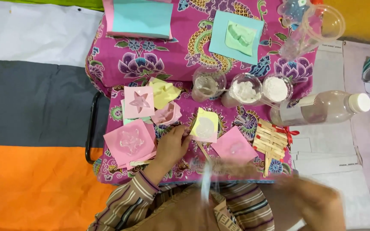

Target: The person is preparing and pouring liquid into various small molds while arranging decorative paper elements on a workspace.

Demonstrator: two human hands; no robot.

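My left hand [172, 145] rests on the pink floral cloth [150, 60], its fingertips touching the edge of a yellow paper square [205, 125] that carries a clear moulded shape. My right hand [317, 201] is a blur at the lower right, and a pale blurred streak [206, 184] runs near it; whether it holds anything is unclear. Pink paper squares with clear star moulds lie left of the left hand [130, 141] and farther up [139, 102]. Another pink square [235, 146] lies to the right of the yellow one.
Three clear cups of white powder [245, 90] stand mid-table. A clear plastic bottle [322, 109] lies on its side at right, beside a craft-stick fan [271, 141]. A turquoise sheet with a green mould [236, 36], a paper stack [140, 17] and empty cups [317, 25] sit farther back.
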